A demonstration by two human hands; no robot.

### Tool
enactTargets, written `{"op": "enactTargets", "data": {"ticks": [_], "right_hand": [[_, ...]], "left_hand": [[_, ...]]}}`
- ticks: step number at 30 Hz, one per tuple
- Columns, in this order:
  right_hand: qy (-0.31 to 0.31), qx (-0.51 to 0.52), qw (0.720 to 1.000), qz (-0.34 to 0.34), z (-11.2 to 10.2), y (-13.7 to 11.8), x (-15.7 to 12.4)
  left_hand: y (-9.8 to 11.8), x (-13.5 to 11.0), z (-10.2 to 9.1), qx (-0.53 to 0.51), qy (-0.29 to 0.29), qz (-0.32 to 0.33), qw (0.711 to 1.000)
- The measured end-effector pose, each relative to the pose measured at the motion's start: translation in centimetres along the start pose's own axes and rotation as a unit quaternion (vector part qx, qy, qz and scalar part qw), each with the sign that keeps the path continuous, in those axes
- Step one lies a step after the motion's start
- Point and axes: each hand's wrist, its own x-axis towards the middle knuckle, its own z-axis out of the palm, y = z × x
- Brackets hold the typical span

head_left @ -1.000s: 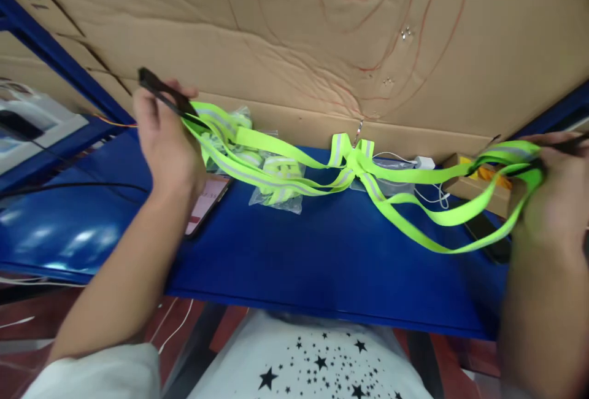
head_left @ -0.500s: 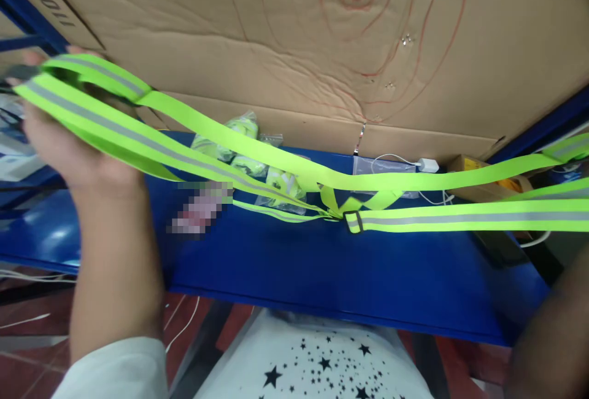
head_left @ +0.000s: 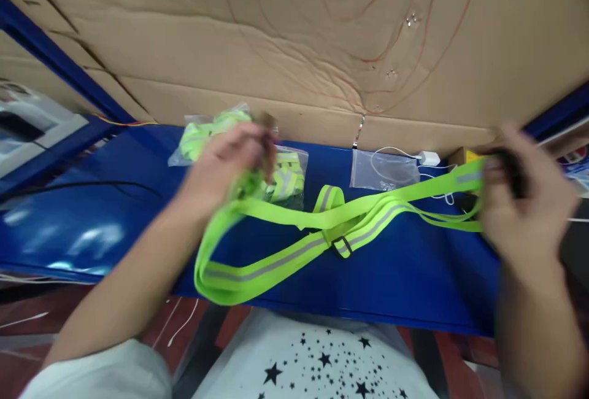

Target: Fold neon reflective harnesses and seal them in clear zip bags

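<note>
A neon yellow-green reflective strap harness (head_left: 269, 270) with grey stripes and a black slider buckle (head_left: 342, 246) hangs between my two hands over the blue table. My left hand (head_left: 239, 153), slightly blurred, is closed round one end, and a long loop droops below it. At the right, my right hand (head_left: 519, 196) grips the other end, with something black within the fingers. Behind my left hand lie clear plastic bags with folded neon straps (head_left: 288, 178), partly hidden by that hand.
The blue table (head_left: 391, 288) runs across in front of me, backed by a cardboard sheet (head_left: 184, 43) with red lines. A clear zip bag (head_left: 386, 172), a white charger with cable (head_left: 429, 158) and a small box lie at the back right. A black cable (head_left: 92, 185) crosses the left side.
My left hand has come in from the far left towards the middle, and my right hand has come into view. The stretched harness now hangs slack in a loop.
</note>
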Motion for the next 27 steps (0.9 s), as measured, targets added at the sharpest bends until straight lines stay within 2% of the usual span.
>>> {"op": "enactTargets", "data": {"ticks": [2, 3, 5, 6, 9, 14, 17, 23, 25, 27], "right_hand": [[-0.102, 0.015, 0.991, -0.081, 0.9, -4.9, -0.8], [-0.129, 0.017, 0.985, -0.112, 1.4, -7.0, -1.4], [-0.168, 0.019, 0.975, -0.144, 2.4, -9.9, -2.4], [-0.173, 0.021, 0.973, -0.15, 2.9, -10.7, -2.9], [-0.174, 0.018, 0.972, -0.158, 4.1, -11.1, -3.9], [-0.157, -0.029, 0.979, -0.124, 4.8, -9.7, -4.0], [-0.166, -0.046, 0.977, -0.126, 5.2, -10.0, -4.3], [-0.187, -0.08, 0.969, -0.138, 6.1, -11.6, -5.5], [-0.205, -0.052, 0.968, -0.135, 6.2, -12.2, -6.0], [-0.226, 0.02, 0.964, -0.14, 6.2, -12.6, -6.4]], "left_hand": [[0.5, -1.6, 4.4, 0.081, -0.09, -0.016, 0.993], [0.6, -2.4, 6.0, 0.116, -0.137, -0.017, 0.984], [0.6, -3.7, 8.0, 0.154, -0.205, -0.001, 0.967], [0.3, -4.2, 8.5, 0.15, -0.222, 0.011, 0.963], [-1.2, -4.9, 8.8, 0.129, -0.219, 0.03, 0.967], [-3.4, -5.2, 8.8, 0.11, -0.161, -0.005, 0.981], [-3.7, -5.6, 9.2, 0.102, -0.152, -0.019, 0.983], [-4.0, -6.4, 10.1, 0.118, -0.18, -0.054, 0.975], [-4.0, -6.4, 10.2, 0.109, -0.189, -0.059, 0.974], [-3.9, -6.1, 10.0, 0.08, -0.193, -0.061, 0.976]]}}
